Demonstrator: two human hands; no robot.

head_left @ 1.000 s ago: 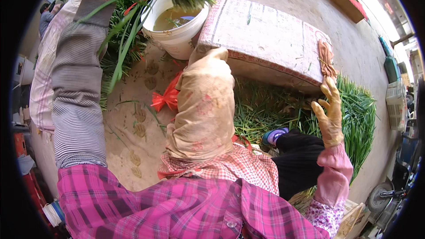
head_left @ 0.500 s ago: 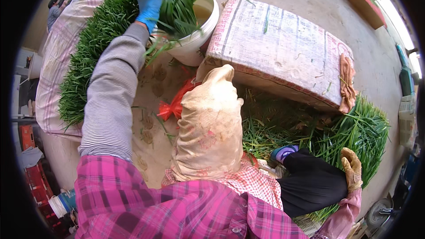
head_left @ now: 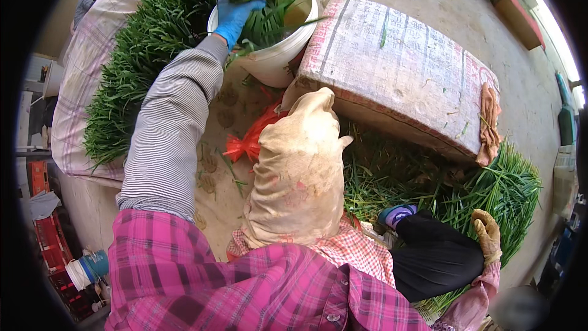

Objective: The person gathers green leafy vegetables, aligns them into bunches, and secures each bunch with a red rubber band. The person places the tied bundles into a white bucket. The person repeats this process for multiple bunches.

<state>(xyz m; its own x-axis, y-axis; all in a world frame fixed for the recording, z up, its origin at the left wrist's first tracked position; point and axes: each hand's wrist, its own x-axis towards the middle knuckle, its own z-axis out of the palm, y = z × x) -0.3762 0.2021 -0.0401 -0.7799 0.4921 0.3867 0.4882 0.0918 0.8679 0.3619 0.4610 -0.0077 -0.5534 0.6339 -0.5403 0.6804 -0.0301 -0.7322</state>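
In a blue glove, my left hand (head_left: 237, 19) is closed around a bunch of green chives (head_left: 269, 23) at the near left rim of a white bucket (head_left: 271, 67). The long leaves hang over and into the bucket, partly hiding its inside. A thick bank of upright chives (head_left: 138, 55) stands to the left of my left arm. At the lower right, my right hand (head_left: 487, 236) wears a tan glove. It rests beside my black-trousered knee, next to a second heap of chives (head_left: 508, 190), with its fingers loosely apart and nothing seen in them.
A cloth-covered block (head_left: 398, 73) lies ahead, a brown rag (head_left: 488, 125) on its right end. A beige cloth (head_left: 300, 171) covers my raised leg, beside a red plastic bag (head_left: 251, 138). Loose leaves (head_left: 380, 190) litter the floor. Another person (head_left: 86, 3) is at the far left.
My left hand has moved right with the chives, closer over the bucket. The whole view has shifted slightly. My right hand stays by the knee.
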